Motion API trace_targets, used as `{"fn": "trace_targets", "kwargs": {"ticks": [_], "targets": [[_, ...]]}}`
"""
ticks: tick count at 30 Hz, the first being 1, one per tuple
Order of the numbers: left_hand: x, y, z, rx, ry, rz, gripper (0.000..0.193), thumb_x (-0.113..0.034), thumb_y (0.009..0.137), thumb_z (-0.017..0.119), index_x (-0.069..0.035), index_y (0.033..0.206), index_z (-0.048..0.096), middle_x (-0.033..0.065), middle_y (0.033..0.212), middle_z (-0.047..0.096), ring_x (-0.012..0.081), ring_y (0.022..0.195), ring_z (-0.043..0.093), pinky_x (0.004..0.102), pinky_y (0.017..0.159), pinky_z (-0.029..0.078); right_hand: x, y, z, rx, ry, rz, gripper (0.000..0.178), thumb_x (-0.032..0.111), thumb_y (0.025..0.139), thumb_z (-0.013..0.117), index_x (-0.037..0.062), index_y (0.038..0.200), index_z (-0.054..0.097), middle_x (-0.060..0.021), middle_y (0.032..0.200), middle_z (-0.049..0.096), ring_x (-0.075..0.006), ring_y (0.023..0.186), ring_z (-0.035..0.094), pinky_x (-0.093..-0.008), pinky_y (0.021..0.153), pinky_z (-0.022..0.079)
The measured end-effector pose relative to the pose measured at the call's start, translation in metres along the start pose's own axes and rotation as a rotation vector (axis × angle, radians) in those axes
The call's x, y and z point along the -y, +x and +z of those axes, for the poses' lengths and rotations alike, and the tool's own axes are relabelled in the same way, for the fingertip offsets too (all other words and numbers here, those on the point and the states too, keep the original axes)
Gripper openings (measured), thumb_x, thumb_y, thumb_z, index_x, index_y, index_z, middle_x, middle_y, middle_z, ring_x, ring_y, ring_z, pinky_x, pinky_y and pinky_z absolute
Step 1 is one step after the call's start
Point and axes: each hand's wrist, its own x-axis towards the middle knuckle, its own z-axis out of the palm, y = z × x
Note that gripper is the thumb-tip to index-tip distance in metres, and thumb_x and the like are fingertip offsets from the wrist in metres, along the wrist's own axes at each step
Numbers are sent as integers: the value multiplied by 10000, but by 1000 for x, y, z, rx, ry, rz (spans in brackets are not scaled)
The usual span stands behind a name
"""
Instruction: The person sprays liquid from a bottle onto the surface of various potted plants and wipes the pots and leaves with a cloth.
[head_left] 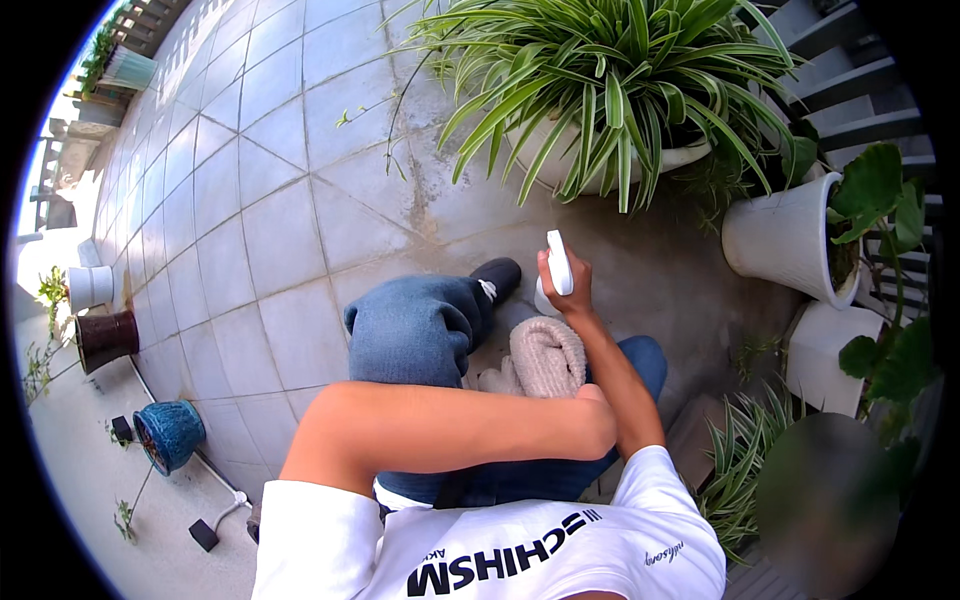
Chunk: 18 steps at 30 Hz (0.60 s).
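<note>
My right hand (578,287) reaches forward, its fingers closed around a white spray bottle (558,265). Part of the bottle's white body shows below the hand. My left arm crosses in front of me to the right, and my left hand (597,412) is beside my right forearm; its fingers are hidden. Just beyond my left forearm, a rolled beige knitted cloth (548,352) rests by my legs, its lower end covered by the arm. Whether the left hand touches the cloth cannot be seen. Ahead stands a large potted spider plant (610,90), apart from the bottle.
Several pots stand around: a white pot (780,235) at right, a white planter (830,355) below it, a blue glazed pot (170,437) and a brown pot (107,340) at left. Another striped-leaf plant (740,480) grows close on my right. Grey tiles (280,230) cover the floor.
</note>
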Motion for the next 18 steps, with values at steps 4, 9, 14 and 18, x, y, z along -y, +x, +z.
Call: {"fn": "trace_targets", "kwargs": {"ticks": [4, 9, 14, 18], "targets": [[-5, -5, 4, -62, 53, -60, 272, -158, 762, 722, -145, 1030, 765, 11, 1115, 703, 170, 1010, 643, 304, 650, 456, 0, -9, 14, 66, 16, 28, 158, 165, 853, 662, 37, 805, 583, -160, 672, 608, -365, 610, 621, -415, 567, 484], [-8, 0, 3, 33, -43, -196, 309, -176, 765, 731, -157, 1072, 756, 12, 1168, 684, 183, 1061, 623, 314, 705, 453, 16, 27, 46, -99, 47, -86, 165, 181, 849, 672, 48, 815, 580, -156, 692, 612, -376, 640, 623, -423, 580, 489], [-16, -2, -10, 81, -79, -216, 340, -179, 770, 734, -162, 1109, 747, 12, 1217, 667, 201, 1086, 614, 328, 733, 447, -2, 85, 85, -199, 41, -185, 169, 198, 841, 666, 50, 805, 593, -160, 688, 603, -395, 633, 604, -436, 559, 474], [-12, 0, -1, 136, -160, -298, 346, -183, 780, 727, -163, 1125, 740, 8, 1239, 659, 200, 1118, 606, 338, 750, 452, 22, 100, 92, -298, 28, -350, 153, 181, 833, 663, 47, 800, 596, -145, 663, 607, -374, 606, 607, -416, 538, 468]]}}
